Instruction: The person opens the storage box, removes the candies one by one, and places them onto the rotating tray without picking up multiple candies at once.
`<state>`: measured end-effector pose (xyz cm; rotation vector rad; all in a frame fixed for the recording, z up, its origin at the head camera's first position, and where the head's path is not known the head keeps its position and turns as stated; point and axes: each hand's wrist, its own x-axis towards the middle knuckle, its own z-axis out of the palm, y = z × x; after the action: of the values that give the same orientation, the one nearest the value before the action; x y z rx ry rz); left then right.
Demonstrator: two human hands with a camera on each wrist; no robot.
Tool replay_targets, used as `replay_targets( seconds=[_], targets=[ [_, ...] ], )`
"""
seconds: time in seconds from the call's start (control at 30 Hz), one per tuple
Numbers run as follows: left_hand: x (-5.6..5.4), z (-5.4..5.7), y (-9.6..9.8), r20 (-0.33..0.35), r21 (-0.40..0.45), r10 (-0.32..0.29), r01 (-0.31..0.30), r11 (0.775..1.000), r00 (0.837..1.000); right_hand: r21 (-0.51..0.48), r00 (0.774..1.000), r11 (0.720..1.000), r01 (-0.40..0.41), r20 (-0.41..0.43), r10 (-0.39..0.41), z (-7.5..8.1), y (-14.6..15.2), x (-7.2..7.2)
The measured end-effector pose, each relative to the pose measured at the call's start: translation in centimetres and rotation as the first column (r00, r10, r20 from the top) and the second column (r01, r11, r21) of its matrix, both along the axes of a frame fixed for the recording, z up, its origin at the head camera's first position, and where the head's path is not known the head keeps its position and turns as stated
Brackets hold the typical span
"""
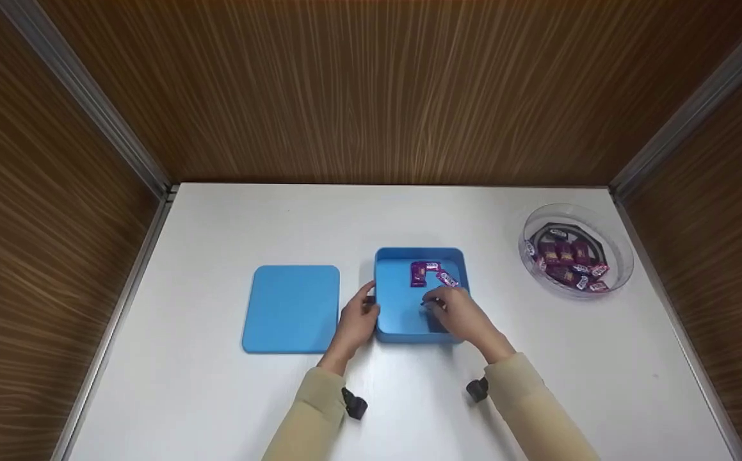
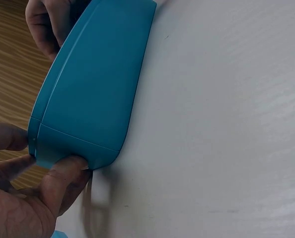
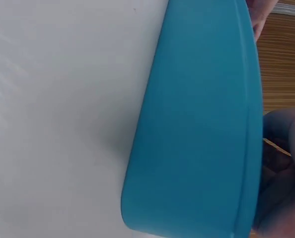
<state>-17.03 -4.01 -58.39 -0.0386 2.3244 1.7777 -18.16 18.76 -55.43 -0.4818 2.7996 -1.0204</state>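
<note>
A blue square box (image 1: pixel 401 314) stands lidless on the white table. My left hand (image 1: pixel 358 321) rests against its left wall from outside; in the left wrist view the thumb (image 2: pixel 68 166) presses the wall near the corner, and other fingertips touch near the rim. Inside the box, toward the back, lie a purple wrapped candy (image 1: pixel 418 274) and small pink-purple wrapped candies (image 1: pixel 447 278). My right hand (image 1: pixel 457 310) is over the right part of the box, pinching a small dark wrapped candy (image 1: pixel 424 303), mostly hidden by the fingers. The box wall blocks much of the right wrist view.
The flat blue lid (image 1: pixel 291 310) lies on the table left of the box. At the right back, a clear round bowl (image 1: pixel 623 259) holds several wrapped candies (image 1: pixel 564 253). Wood-grain panels (image 1: pixel 371 96) enclose the white table (image 1: pixel 236 224) at the back and sides.
</note>
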Motion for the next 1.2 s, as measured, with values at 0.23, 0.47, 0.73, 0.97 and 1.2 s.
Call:
replay_targets(
  seconds=[0.23, 0.47, 0.73, 0.97, 1.2],
  targets=[
    [0.0, 0.0, 0.0, 0.008, -0.003, 0.0, 0.0, 1.0, 1.0, -0.109, 0.998, 0.994, 0.009, -0.057, -0.015, 0.9, 1.3, 0.3],
    [0.0, 0.0, 0.0, 0.012, 0.0, 0.004, -0.004, 1.0, 1.0, -0.131, 0.992, 0.989, 0.069, -0.099, -0.082, 1.9, 3.0, 0.3],
    [0.0, 0.0, 0.0, 0.022, 0.004, 0.005, -0.005, 1.0, 1.0, -0.193, 0.945, 0.962, 0.195, -0.227, -0.237, 2.3, 5.9, -0.2],
    [0.0, 0.0, 0.0, 0.017, 0.008, -0.006, 0.006, 1.0, 1.0, -0.247, 0.882, 0.913, 0.324, -0.272, -0.386, 1.8, 9.6, -1.1],
    [0.0, 0.0, -0.1, -0.002, 0.016, -0.014, 0.014, 1.0, 1.0, -0.243, 0.773, 0.825, 0.509, -0.291, -0.563, 1.1, 13.3, -2.4]
  ],
)
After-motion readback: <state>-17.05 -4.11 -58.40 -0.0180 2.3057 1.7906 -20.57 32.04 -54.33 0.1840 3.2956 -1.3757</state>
